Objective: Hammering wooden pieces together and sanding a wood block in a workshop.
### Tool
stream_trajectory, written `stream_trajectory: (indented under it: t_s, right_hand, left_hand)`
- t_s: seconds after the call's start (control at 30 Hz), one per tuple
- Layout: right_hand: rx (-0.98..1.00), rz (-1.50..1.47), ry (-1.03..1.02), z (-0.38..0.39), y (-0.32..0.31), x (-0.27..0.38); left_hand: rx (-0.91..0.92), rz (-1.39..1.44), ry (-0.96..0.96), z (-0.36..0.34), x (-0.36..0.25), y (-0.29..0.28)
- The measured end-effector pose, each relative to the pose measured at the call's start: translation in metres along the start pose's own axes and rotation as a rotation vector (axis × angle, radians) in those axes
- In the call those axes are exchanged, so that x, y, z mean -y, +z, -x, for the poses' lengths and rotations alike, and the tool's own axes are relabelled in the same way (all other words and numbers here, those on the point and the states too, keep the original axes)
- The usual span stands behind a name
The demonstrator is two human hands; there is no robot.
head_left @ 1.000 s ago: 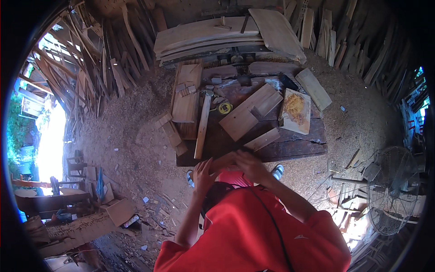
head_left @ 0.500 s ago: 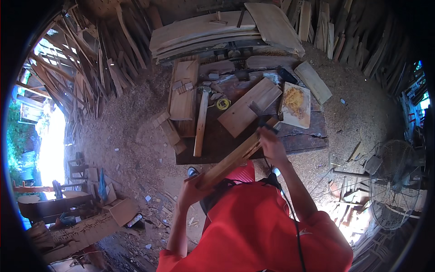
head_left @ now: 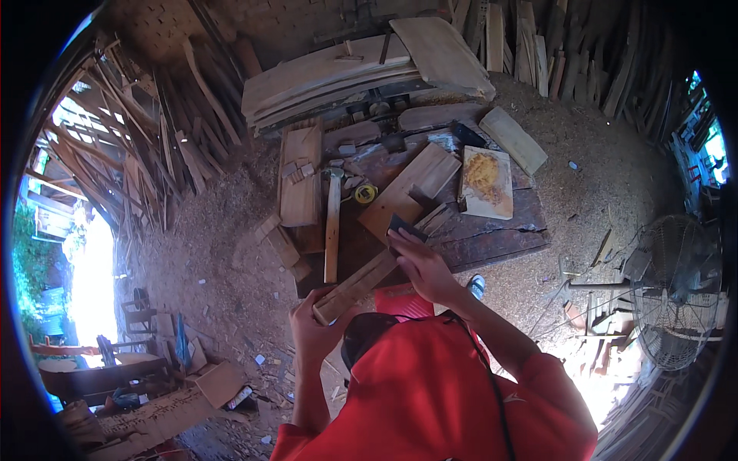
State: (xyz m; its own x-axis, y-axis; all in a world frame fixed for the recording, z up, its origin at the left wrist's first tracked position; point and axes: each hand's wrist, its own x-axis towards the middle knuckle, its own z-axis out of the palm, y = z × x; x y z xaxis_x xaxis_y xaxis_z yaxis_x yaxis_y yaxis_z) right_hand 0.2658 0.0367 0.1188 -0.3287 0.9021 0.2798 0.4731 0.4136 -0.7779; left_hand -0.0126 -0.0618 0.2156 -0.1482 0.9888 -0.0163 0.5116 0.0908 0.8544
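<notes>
My left hand (head_left: 311,326) is closed round the near end of a long wooden bar (head_left: 360,286), which slants up and rightward over the bench. My right hand (head_left: 424,269) has its fingers wrapped on a dark, flat piece like sandpaper (head_left: 405,227), pressed against the bar's upper side. Part of the bar is hidden behind that hand. Just beyond it lies a wide plank (head_left: 411,184) on the dark wooden bench (head_left: 500,240). A hammer (head_left: 332,230) with a wooden handle rests to the left, beside a yellow tape measure (head_left: 366,194).
Small wooden blocks (head_left: 298,170) sit on a board at the bench's left. A stained board (head_left: 486,184) lies at the right. Stacked planks (head_left: 330,77) stand behind the bench, and a wire-caged fan (head_left: 673,292) is at the far right. Wood scraps litter the floor.
My right hand has slid down the bar toward my left hand, and its dark piece now lies flatter in view. The bar's face has turned somewhat. The whole view has shifted slightly.
</notes>
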Motion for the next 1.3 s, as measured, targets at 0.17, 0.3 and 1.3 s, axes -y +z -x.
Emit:
stream_trajectory:
  t_s: [0.17, 0.3, 1.3]
  right_hand:
    - [-0.051, 0.065, 0.138, -0.007, -0.019, -0.061]
    - [0.068, 0.054, -0.027, -0.003, -0.015, -0.01]
    - [0.053, -0.166, -0.083, -0.006, -0.036, -0.016]
  left_hand:
    - [0.033, -0.005, -0.028, -0.003, -0.003, -0.002]
    - [-0.01, 0.015, -0.026, -0.001, -0.008, 0.0]
    - [-0.084, -0.265, 0.139, -0.021, -0.09, -0.003]
